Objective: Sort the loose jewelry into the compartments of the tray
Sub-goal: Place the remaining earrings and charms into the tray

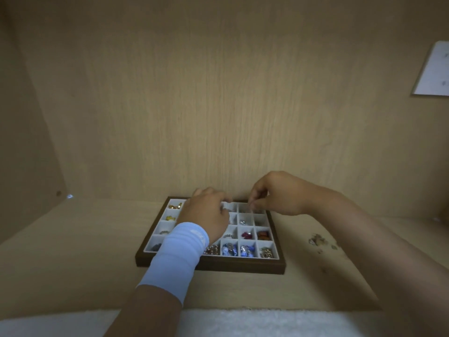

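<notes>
A dark wood-framed tray (pixel 211 265) with white compartments lies on the light wooden surface. Several cells hold pieces: gold ones at the far left, red and orange in the right middle, blue, silver and gold along the near row. My left hand (pixel 206 212), with a pale blue wristband, rests over the tray's middle, fingers curled; what it holds is hidden. My right hand (pixel 274 194) hovers over the far right cells, thumb and fingers pinched on a small, blurred piece. A small pile of loose jewelry (pixel 318 240) lies on the surface to the right of the tray.
A wooden back wall rises just behind the tray, with a side wall at left. A white sheet (pixel 435 71) is fixed high on the right. A white fluffy cloth (pixel 243 323) runs along the near edge.
</notes>
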The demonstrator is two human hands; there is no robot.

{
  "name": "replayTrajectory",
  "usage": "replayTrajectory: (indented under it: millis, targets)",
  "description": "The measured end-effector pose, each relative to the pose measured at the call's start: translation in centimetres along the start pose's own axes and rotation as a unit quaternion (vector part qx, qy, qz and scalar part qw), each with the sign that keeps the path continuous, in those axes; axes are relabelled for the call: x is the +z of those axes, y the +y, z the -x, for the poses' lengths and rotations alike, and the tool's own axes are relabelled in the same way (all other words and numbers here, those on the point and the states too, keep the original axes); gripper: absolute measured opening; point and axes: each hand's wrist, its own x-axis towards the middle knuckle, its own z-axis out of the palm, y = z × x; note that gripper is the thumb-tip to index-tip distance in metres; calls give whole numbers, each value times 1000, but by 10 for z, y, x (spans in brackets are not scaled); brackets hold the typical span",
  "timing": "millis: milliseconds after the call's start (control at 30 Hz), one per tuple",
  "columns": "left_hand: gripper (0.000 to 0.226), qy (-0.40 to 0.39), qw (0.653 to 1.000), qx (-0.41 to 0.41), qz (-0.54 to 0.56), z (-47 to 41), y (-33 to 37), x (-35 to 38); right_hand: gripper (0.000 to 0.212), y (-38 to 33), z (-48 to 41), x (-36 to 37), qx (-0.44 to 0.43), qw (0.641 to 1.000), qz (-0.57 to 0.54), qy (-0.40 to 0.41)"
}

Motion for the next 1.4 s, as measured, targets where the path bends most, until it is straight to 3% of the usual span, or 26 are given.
replayTrajectory:
  millis: [167,433,700,967,1167,1400]
  targets:
    - [30,-3,997,74,31,3,44,14,5,46,46,-17,48,998,-9,32]
    - [35,-72,981,177,-29,23,89,57,33,81,85,-7,97,992,28,-73]
    - [32,-64,982,178,0,27,83,63,22,84,78,11,88,995,19,-53]
    - [20,-30,986,143,75,28,82,59,11,80,79,20,57,992,-110,-11]
    - [24,-15,976,68,208,26,80,58,16,70,83,20,80,949,-303,19]
    - [30,4,946,24,324,21,77,56,6,59,85,18,119,906,-405,6]
